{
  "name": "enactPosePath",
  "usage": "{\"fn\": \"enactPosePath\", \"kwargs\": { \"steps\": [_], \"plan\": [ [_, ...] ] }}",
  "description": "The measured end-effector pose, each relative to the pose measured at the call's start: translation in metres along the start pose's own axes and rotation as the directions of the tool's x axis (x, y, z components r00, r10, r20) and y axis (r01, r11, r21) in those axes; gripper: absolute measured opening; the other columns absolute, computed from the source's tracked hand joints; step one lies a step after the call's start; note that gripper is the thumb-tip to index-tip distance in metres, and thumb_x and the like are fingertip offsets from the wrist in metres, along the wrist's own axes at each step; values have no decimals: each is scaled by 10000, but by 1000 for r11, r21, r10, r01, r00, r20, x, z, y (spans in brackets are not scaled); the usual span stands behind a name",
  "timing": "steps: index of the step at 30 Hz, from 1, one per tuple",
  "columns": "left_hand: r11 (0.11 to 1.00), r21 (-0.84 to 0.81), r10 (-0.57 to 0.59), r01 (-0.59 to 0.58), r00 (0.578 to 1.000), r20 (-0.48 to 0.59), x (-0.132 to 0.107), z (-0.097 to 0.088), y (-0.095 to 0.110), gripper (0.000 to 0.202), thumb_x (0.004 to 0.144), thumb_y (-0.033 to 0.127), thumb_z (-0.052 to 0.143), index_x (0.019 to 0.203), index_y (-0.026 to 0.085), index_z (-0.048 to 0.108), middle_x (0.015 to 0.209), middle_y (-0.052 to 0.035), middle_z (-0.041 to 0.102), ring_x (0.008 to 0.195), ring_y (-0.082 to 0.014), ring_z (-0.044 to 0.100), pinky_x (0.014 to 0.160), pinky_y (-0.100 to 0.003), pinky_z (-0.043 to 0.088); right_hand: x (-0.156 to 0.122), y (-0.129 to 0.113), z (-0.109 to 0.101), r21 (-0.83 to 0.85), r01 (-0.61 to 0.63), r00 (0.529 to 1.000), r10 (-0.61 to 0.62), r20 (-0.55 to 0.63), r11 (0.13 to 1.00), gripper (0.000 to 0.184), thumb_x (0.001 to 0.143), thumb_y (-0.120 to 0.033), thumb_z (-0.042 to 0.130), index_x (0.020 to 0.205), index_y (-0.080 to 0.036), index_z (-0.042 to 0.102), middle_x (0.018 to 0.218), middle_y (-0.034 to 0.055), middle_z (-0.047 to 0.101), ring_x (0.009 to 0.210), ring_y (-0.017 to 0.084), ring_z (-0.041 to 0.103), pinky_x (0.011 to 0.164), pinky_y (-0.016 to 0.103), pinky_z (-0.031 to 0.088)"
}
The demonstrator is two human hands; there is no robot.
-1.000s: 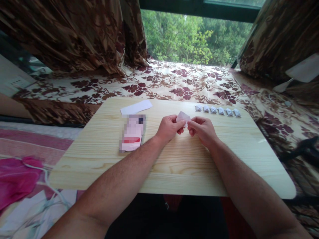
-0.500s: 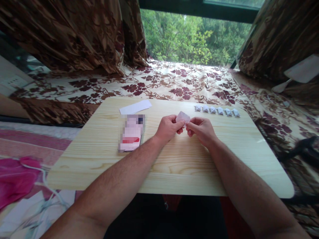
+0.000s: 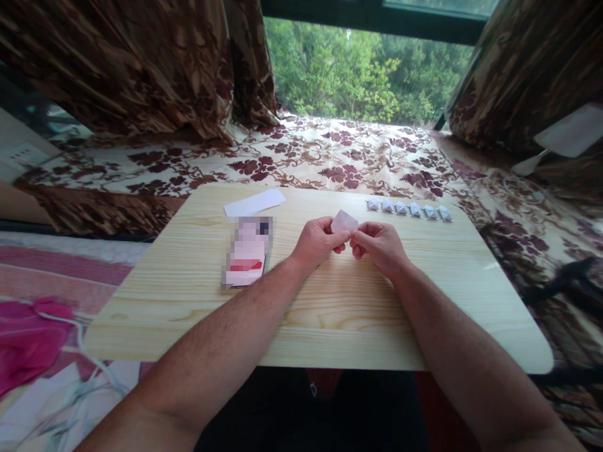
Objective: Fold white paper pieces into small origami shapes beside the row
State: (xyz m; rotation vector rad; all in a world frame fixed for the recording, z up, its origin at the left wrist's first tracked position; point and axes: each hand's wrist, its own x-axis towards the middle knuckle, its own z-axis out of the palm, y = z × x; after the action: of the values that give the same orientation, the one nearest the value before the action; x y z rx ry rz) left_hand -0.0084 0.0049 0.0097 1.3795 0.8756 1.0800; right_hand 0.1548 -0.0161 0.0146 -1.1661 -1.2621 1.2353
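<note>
Head camera: over the table [image 3: 348, 314], the left hand [image 3: 316, 242] and right hand [image 3: 378, 246] pinch a white paper [image 3: 343, 221], apparently to steady it, while folded pieces [image 3: 414, 210] line the table's far right, probably out of the way.

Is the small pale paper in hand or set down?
In hand: left hand and right hand pinch the paper at its near end.

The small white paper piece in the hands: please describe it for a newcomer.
Over the pale wood-grain table are the bare left hand and bare right hand. They hold the small white paper piece. It alone is held; six white peaked paper shapes lie in a row.
</note>
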Motion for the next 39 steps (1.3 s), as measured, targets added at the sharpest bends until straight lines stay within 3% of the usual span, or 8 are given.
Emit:
{"fn": "enactPosePath", "kwargs": {
  "steps": [10, 31, 39],
  "plan": [
    [990, -112, -89, 88, 996, 0, 4, -2, -4, 278, 682, 345, 779, 788, 122, 652, 581, -2, 617, 486, -93, 545, 482, -217, 437, -1, -2, 0, 39, -23, 1000, 22, 17, 999, 231, 728, -360, 760, 696, -150, 668, 623, 17, 678, 490, 120, 608, 468, 239, 511],
    [994, -97, -56, 56, 998, 3, 4, -2, -6, 237, 698, 310, 761, 771, 111, 654, 613, -13, 623, 493, -89, 535, 470, -222, 431, -2, -3, 1, -21, 15, 1000, -15, -23, 1000, 216, 739, -348, 740, 695, -154, 657, 593, 13, 674, 483, 119, 610, 477, 235, 516],
    [975, -196, -110, 107, 994, -4, 5, -2, -2, 257, 645, 285, 802, 759, 121, 641, 586, 3, 613, 485, -85, 531, 468, -215, 416, -2, -4, 1, 61, 30, 998, -27, -56, 998, 232, 717, -359, 770, 773, -159, 666, 660, 19, 709, 518, 135, 651, 492, 245, 547]
  ]
}}
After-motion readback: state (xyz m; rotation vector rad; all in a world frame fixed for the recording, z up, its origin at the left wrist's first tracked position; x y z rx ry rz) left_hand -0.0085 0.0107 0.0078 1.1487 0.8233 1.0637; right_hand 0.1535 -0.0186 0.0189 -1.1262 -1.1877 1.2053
